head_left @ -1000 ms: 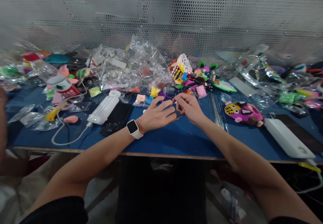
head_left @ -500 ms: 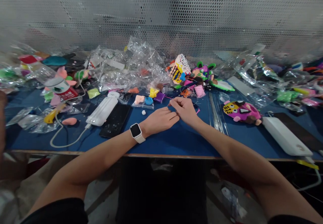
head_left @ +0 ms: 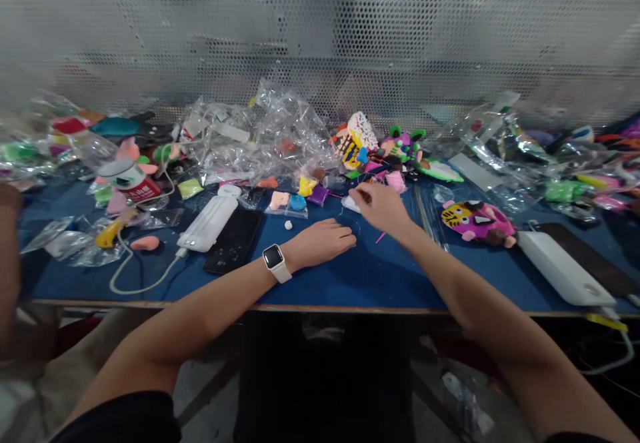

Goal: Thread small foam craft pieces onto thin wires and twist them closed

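Note:
My left hand [head_left: 325,240], with a white-banded watch [head_left: 275,260] on its wrist, rests palm down over the blue table, fingers curled together. Whatever may be inside those fingers is hidden. Farther up and to the right, my right hand [head_left: 384,208] is closed, thumb and fingertips pinched at a lump of white clay [head_left: 351,204], apparently in a clear wrapper. Left of my left hand lies a small white clay ball [head_left: 288,225]. A thin purple strip [head_left: 381,237] lies below my right hand. Packets of peach clay [head_left: 279,200], blue clay [head_left: 297,202] and purple clay [head_left: 318,194] lie beyond my left hand.
Crumpled clear bags [head_left: 265,133] and clay figures [head_left: 357,140] line the perforated metal panel [head_left: 320,36]. A white power bank [head_left: 207,220] and a dark phone [head_left: 234,240] lie left; a decorated clay piece [head_left: 480,222] and another power bank [head_left: 565,270] lie right.
My right hand has left my left hand's fingers and moved up and right to the white clay, which now shows. My left hand has stayed nearly in place.

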`<state>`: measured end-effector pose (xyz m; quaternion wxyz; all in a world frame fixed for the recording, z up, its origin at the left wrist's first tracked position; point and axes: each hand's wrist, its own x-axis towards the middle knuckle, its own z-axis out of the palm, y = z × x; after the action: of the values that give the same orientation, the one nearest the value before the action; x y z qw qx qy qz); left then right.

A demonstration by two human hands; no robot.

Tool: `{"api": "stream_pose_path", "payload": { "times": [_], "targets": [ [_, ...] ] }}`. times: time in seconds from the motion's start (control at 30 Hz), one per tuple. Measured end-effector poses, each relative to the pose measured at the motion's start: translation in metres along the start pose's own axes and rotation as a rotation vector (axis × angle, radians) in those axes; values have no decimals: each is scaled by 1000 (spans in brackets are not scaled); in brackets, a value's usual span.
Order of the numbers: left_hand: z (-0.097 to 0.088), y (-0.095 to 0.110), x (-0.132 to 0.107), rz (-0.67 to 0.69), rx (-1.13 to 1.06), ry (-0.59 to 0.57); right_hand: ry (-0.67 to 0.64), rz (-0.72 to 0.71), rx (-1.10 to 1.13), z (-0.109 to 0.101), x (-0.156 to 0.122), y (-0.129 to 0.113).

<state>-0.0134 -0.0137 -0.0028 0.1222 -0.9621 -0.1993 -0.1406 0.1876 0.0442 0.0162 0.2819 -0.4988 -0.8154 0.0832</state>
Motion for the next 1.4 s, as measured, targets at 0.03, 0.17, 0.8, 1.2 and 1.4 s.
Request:
{"api": "stream_pose_path", "payload": {
  "times": [0.03,0.17,0.8,1.2,1.4],
  "targets": [
    [0,-1,0,4,-25,-3,35,-20,-110,-3,4,5],
    [2,-3,-1,8,-122,-9,-142,-21,-389,-10,16,15],
    [3,-7,-3,-3,-291,-77,-256,120,-642,-24,1,24],
    [3,-8,-3,-30,-345,-49,-265,59,-620,-13,-3,29],
    [4,-9,-4,-16,-374,-29,-117,88,-541,-27,-4,29]
  ]
}}
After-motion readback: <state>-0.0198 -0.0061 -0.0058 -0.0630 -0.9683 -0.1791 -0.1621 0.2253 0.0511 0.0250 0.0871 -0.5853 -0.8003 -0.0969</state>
